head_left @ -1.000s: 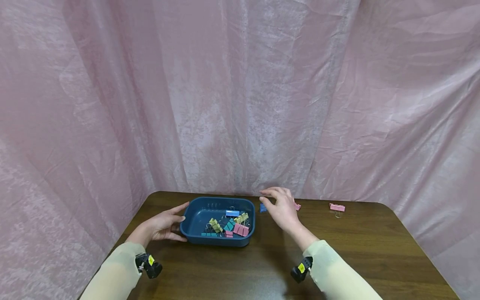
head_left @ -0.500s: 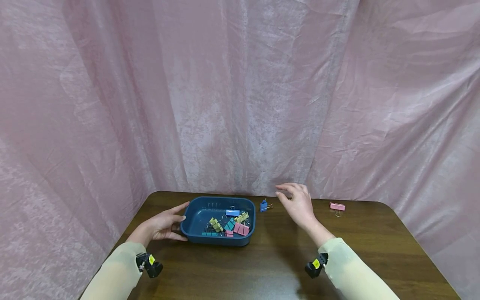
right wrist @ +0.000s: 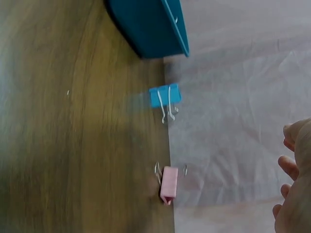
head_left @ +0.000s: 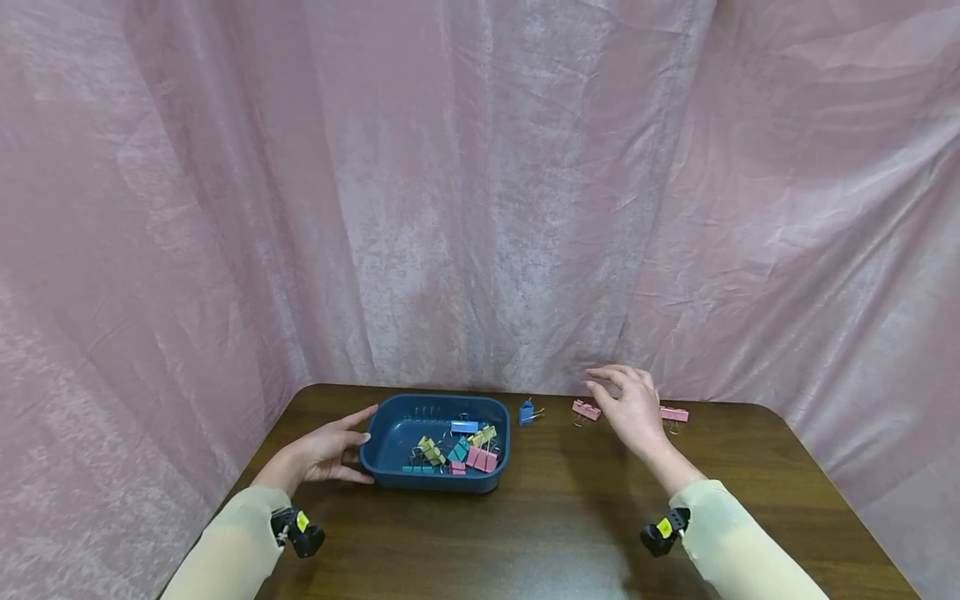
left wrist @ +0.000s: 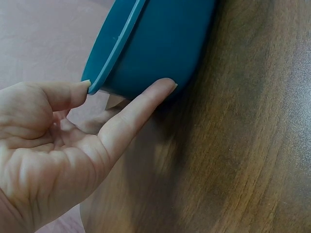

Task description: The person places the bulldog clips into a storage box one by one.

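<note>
A dark blue tray (head_left: 390,414) sits on the brown table, with several coloured binder clips (head_left: 457,450) inside. My left hand (head_left: 330,450) rests against the tray's left end, its fingers touching the rim and wall (left wrist: 155,53). My right hand (head_left: 633,404) hovers above the far table edge, fingers relaxed and empty, between two pink clips: one (head_left: 586,410) to its left, one (head_left: 675,414) to its right. A blue clip (head_left: 527,412) lies just right of the tray. The right wrist view shows the blue clip (right wrist: 165,96), a pink clip (right wrist: 168,184) and the tray's corner (right wrist: 150,24).
A pink cloth backdrop (head_left: 480,192) hangs behind and around the table. The table's far edge (head_left: 675,402) runs right behind the loose clips. Bare wood (head_left: 525,525) spreads in front of the tray.
My right hand has moved rightward from beside the tray to between the two pink clips, uncovering the blue clip and the nearer pink one. My left hand and the tray have stayed put.
</note>
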`<control>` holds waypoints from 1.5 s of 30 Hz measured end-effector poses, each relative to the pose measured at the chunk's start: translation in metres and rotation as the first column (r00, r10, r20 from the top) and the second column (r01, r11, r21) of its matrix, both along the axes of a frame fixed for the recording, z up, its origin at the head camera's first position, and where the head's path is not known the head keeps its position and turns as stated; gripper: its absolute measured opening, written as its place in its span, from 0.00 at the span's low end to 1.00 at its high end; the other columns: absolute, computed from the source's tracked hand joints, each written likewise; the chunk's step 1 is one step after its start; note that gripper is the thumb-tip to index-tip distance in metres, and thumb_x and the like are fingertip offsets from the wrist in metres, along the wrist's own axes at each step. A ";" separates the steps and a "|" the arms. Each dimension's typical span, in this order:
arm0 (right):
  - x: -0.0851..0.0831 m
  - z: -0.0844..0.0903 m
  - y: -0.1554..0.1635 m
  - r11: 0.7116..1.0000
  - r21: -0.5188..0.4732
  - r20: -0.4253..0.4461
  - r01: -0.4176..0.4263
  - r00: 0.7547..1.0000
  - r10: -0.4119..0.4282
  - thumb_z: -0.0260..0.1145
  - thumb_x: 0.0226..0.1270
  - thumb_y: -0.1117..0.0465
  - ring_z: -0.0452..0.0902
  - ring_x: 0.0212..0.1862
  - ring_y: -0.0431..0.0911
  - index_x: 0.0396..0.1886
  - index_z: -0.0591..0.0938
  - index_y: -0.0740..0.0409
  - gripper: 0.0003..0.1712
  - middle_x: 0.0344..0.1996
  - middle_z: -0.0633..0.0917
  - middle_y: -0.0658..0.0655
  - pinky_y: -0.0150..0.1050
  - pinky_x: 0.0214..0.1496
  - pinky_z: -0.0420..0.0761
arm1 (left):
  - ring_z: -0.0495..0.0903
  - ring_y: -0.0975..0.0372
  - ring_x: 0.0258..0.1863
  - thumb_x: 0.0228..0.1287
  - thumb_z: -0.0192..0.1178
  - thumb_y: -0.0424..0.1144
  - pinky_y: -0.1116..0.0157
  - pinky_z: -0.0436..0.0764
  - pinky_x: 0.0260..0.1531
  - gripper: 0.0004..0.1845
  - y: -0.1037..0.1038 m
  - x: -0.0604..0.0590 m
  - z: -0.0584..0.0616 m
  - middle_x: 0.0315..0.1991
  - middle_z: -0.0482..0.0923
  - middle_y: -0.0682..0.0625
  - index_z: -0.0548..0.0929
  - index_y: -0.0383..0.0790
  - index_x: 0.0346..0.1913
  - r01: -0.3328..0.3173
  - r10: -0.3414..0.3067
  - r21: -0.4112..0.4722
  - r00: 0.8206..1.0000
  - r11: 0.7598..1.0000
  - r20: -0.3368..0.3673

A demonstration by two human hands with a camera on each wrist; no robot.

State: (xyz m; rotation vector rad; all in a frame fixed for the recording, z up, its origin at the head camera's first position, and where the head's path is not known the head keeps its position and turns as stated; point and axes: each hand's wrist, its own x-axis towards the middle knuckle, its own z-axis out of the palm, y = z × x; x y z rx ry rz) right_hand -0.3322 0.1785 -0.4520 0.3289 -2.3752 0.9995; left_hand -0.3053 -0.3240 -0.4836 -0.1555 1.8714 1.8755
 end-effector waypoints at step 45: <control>0.005 -0.011 0.108 0.958 0.158 0.069 0.237 0.966 -0.250 0.64 0.75 0.52 0.66 0.62 0.69 0.53 0.88 0.57 0.17 0.58 0.81 0.67 0.66 0.53 0.63 | 0.72 0.30 0.63 0.83 0.41 0.32 0.35 0.82 0.46 0.33 0.001 0.004 0.001 0.72 0.55 0.21 0.48 0.51 0.84 -0.005 0.005 -0.009 1.000 1.000 -0.027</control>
